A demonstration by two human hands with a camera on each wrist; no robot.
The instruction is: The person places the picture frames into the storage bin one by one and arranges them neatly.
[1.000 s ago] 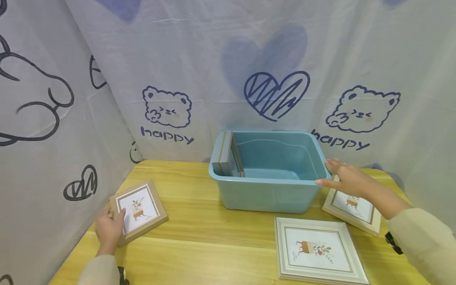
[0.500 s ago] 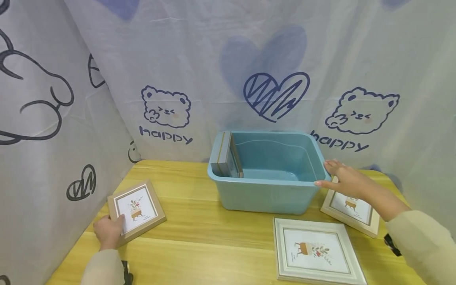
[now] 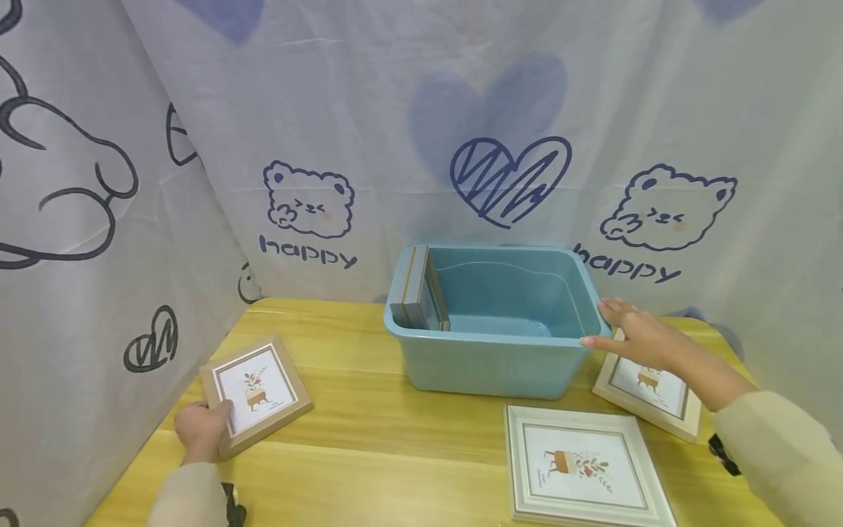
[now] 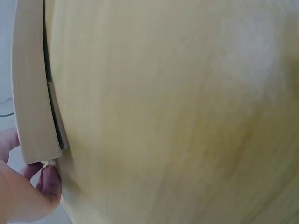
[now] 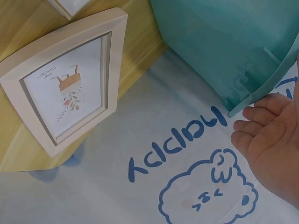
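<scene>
My left hand (image 3: pixel 200 428) grips the lower left edge of a tan picture frame (image 3: pixel 257 391), its thumb on the front and its fingers underneath. In the left wrist view, the frame's side (image 4: pixel 35 84) stands a little off the wooden surface at its lower end, and the fingers of the left hand (image 4: pixel 23 191) reach below it. My right hand (image 3: pixel 639 333) rests against the right rim of a light blue plastic bin (image 3: pixel 494 362). Its fingers look relaxed along the rim's outside in the right wrist view. Several picture frames (image 3: pixel 418 289) stand on edge at the bin's left end.
A cream picture frame (image 3: pixel 586 465) lies face up in front of the bin. Another pale frame (image 3: pixel 648 388) lies to the right, partly under my right forearm. A printed curtain (image 3: pixel 369 132) hangs behind and left of the wooden table (image 3: pixel 356 454).
The left hand has shifted its hold slightly on the tan frame, which has barely moved. The right hand stays at the bin's rim.
</scene>
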